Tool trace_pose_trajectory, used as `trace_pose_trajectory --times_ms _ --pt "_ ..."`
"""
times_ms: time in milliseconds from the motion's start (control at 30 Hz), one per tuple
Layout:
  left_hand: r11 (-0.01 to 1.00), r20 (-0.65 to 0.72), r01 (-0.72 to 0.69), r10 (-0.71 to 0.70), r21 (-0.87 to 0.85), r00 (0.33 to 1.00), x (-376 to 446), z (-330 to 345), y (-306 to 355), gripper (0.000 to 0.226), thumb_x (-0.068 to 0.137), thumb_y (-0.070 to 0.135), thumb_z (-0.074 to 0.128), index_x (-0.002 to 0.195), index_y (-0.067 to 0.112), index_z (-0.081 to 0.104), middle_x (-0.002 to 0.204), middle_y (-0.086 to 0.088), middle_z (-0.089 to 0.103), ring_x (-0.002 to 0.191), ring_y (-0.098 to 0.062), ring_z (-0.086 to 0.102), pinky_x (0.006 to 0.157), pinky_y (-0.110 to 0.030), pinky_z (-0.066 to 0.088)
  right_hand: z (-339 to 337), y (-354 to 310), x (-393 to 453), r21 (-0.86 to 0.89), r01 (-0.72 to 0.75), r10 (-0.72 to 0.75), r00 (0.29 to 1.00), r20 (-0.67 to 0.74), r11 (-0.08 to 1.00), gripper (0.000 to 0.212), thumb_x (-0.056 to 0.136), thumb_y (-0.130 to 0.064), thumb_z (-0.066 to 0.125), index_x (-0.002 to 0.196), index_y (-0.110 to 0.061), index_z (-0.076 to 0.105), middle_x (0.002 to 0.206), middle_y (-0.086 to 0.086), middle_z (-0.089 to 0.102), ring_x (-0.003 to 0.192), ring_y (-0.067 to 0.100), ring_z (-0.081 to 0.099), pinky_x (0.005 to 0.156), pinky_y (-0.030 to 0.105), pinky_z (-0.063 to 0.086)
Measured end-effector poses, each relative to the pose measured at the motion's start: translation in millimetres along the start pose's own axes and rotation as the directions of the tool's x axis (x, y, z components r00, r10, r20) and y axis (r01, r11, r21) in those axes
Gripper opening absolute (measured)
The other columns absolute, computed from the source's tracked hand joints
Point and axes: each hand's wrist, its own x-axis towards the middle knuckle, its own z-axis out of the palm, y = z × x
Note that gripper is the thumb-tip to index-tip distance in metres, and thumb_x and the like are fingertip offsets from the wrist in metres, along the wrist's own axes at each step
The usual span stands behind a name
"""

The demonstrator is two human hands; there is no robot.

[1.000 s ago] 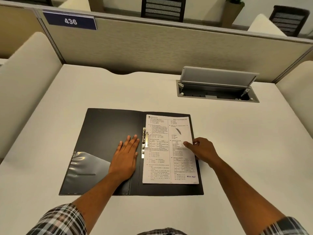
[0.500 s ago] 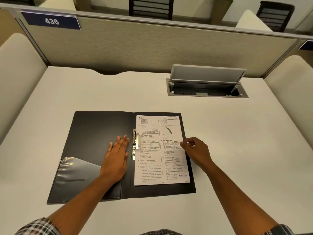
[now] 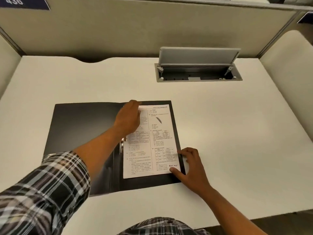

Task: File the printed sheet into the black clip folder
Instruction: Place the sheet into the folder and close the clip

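Observation:
The black clip folder point(image 3: 81, 133) lies open on the white desk point(image 3: 237, 133). The printed sheet point(image 3: 159, 138) rests on its right half, left edge by the spine. A bit of the metal clip point(image 3: 122, 146) shows beside my left forearm. My left hand point(image 3: 128, 117) reaches across to the sheet's top left corner, its fingertips hidden behind the back of the hand. My right hand point(image 3: 189, 165) lies at the sheet's bottom right corner, fingers spread, with index finger and thumb pressing on the paper's edge.
An open cable box point(image 3: 198, 72) with a raised grey lid is sunk into the desk at the back right. A beige partition point(image 3: 152, 28) closes the far side. Padded side panels stand left and right. The desk's front edge is near my body.
My left hand left the folder's left cover and moved up to the sheet's top left corner. My right hand slid down the right edge to the bottom corner. The camera tilted down and closer.

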Motion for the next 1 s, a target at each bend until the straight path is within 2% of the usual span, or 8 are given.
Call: trace_pose_trajectory --times_ms 200,600,767,1000 --pt "0.995 0.116 -0.053 0.043 0.087 0.992 28 21 -6 0.038 0.097 0.023 0.048 0.134 0.014 0.045 0.130 -0.007 0.052 0.113 -0.026 0.055 0.089 -0.041 0.051 -3 11 -9 -0.060 0.094 -0.092 0.995 0.047 0.994 0.069 0.072 -0.056 0.081 0.131 -0.028 0.057 0.139 -0.012 0.044 0.130 0.005 0.045 0.107 0.016 0.044" --pt "0.974 0.123 -0.120 0.097 0.192 0.988 46 34 -19 0.041 0.096 0.022 0.051 0.136 0.015 0.047 0.130 -0.004 0.050 0.113 -0.023 0.051 0.091 -0.038 0.050 -1 17 -6 -0.108 0.139 -0.136 0.990 0.040 0.984 0.062 0.075 -0.056 0.077 0.128 -0.029 0.059 0.143 -0.009 0.046 0.132 0.009 0.046 0.106 0.021 0.049" --pt "0.970 0.128 -0.121 0.096 0.209 0.987 50 35 -18 0.041 0.091 0.017 0.058 0.131 0.015 0.050 0.126 -0.003 0.050 0.112 -0.023 0.051 0.088 -0.039 0.052 0 17 -7 -0.111 0.139 -0.137 0.990 0.031 0.984 0.061 0.076 -0.057 0.076 0.127 -0.028 0.059 0.142 -0.010 0.047 0.130 0.008 0.047 0.107 0.021 0.047" --pt "0.969 0.129 -0.141 0.117 0.201 0.985 52 36 -21 0.039 0.090 0.015 0.057 0.129 0.014 0.051 0.125 -0.003 0.051 0.110 -0.023 0.050 0.088 -0.042 0.052 3 20 -5 -0.115 0.119 -0.116 0.993 0.031 0.986 0.062 0.075 -0.059 0.076 0.127 -0.029 0.059 0.142 -0.008 0.050 0.130 0.009 0.047 0.106 0.021 0.047"
